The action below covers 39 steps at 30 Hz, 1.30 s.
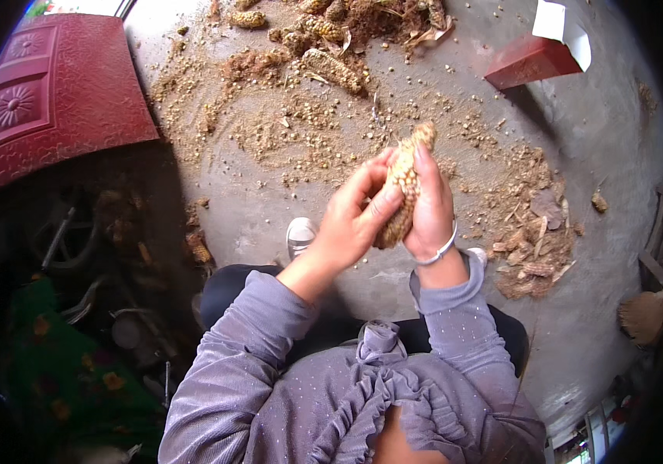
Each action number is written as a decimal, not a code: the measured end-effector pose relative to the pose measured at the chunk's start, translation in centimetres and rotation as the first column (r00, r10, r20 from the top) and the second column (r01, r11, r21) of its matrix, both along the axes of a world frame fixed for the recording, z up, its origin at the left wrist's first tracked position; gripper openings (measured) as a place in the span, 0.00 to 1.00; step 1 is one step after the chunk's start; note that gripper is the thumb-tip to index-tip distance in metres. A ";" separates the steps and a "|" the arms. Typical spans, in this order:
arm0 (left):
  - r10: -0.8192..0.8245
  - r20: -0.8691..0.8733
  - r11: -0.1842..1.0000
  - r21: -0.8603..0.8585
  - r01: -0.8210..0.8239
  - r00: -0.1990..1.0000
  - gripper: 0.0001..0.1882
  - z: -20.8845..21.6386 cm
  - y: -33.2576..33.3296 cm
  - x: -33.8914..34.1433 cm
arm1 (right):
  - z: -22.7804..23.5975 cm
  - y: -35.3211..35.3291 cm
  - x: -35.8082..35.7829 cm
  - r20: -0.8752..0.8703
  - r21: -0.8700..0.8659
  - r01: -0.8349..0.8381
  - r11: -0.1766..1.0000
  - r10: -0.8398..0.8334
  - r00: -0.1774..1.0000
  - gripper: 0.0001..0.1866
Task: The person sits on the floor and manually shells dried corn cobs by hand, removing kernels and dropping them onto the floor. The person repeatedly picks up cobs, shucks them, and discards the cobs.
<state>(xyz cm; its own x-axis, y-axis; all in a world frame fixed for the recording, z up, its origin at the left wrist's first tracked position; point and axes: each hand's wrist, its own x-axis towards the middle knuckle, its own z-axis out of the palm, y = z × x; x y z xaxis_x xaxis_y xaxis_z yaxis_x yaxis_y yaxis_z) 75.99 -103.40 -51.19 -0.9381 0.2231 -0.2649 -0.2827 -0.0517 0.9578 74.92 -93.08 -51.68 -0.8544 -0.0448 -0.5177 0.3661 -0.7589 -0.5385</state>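
Observation:
Between my two hands is a corn cob (pixel 405 174), tilted with its upper end pointing away from me. Pale kernels still cover part of it, while its lower end looks brown and bare. My left hand (pixel 355 209) is closed around the cob's left side, its thumb pressed on the kernels. On the other side my right hand (pixel 430 209) grips the cob, thumb lying along its upper part. A white bracelet (pixel 446 241) circles the right wrist. Loose kernels (pixel 308 143) and chaff lie scattered on the floor beyond both hands.
Several corn cobs (pixel 331 69) and brown husk litter lie at the far side. A heap of stripped cobs and chaff (pixel 536 247) sits to the right. A red door panel (pixel 61 100) stands at left, a red box (pixel 536 58) at far right. Dark wheeled equipment (pixel 68 240) fills the lower left.

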 end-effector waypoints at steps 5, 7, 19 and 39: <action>-0.023 0.077 0.992 0.122 0.013 0.997 0.11 0.1 0.4 0.1 | 1.4 0.2 0.0 -0.012 0.074 -0.033 0.997 0.034 0.999 0.18; -0.016 0.017 0.993 0.119 0.014 1.000 0.11 1.0 0.9 -0.8 | 2.9 0.6 -0.6 -0.021 0.170 -0.014 0.985 0.017 1.000 0.17; -0.007 0.498 0.915 0.354 -0.196 0.867 0.16 -1.5 3.3 1.8 | 1.3 2.1 2.5 0.125 0.211 0.018 0.977 -0.045 0.991 0.16; 0.006 0.091 1.000 -0.008 -0.005 0.996 0.14 -1.2 3.8 1.8 | -0.4 3.4 3.1 -0.025 0.059 -0.033 0.998 0.034 0.999 0.15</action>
<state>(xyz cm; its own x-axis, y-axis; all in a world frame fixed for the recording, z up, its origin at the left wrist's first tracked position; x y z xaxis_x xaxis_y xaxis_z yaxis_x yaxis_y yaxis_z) 77.74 -99.57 -52.38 -0.9111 0.2157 -0.3513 -0.3688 -0.0457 0.9284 78.01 -89.68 -52.12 -0.8661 -0.0439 -0.4979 0.3760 -0.7136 -0.5911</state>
